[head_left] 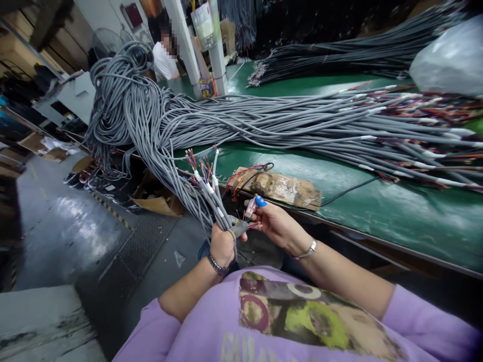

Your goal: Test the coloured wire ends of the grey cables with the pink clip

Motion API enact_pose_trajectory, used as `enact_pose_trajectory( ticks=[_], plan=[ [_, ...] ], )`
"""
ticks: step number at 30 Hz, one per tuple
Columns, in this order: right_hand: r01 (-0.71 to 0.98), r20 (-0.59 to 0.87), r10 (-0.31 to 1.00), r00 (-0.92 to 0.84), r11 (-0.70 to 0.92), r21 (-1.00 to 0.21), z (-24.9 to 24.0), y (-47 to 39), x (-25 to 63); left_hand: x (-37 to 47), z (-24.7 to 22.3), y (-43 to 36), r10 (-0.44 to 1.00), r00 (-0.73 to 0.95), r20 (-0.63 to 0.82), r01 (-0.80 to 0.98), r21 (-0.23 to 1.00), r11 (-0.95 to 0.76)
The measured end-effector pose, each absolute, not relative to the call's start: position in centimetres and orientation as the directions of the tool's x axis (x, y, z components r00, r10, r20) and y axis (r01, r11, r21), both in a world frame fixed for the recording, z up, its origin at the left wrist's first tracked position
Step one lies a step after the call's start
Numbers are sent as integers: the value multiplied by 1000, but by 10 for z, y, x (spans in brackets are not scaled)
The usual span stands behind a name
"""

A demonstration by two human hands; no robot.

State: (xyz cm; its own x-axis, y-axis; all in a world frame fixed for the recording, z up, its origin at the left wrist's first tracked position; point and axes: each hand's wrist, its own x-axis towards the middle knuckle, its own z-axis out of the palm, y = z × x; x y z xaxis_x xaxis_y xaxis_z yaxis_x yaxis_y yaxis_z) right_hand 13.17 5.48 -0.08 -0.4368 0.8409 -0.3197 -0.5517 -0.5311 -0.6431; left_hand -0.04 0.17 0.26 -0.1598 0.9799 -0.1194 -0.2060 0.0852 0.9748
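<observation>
Left hand [222, 245]: fingers closed round a bunch of slim grey round-jacketed cables [216, 201]. White-sleeved ends with splayed coloured wires rise out of the fist, pointing away from the body and leaning left.

One thick grey cable end [239, 229] breaks from that line: lies crosswise at the left thumb, long axis running right, thin coloured wires at its tip aimed at the right hand [269, 221].

Right hand: fingertips together, clamped on a small pale pinkish-white block [250, 207], a bright blue cover [260, 201] on one digit. Block sits just beyond the cable tip, up and to the right, tilted; green wires run between the two. Whether they are seated in it, cannot tell. Right hand nearer the block, left nearer the jacket.

Both hands are at the near edge of the green glossy surface [362, 196], just short of a worn wooden board [290, 188].
</observation>
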Motion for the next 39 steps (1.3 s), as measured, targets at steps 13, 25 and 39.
enact_pose_trajectory(
  ticks=[13, 25, 39],
  plan=[
    [-604, -283, 848, -448, -520, -603, -4, 54, 129, 1, 2, 3, 976, -162, -146, -220, 969, 109],
    [-548, -271, 845, -460, -511, -663, -2, 54, 134, -2, 3, -8, 968, -231, -94, -234, 971, 39],
    [-452, -333, 810, -482, -556, -698, 0, 57, 131, 3, 0, 1, 970, -228, -85, -253, 967, 25]
  ],
)
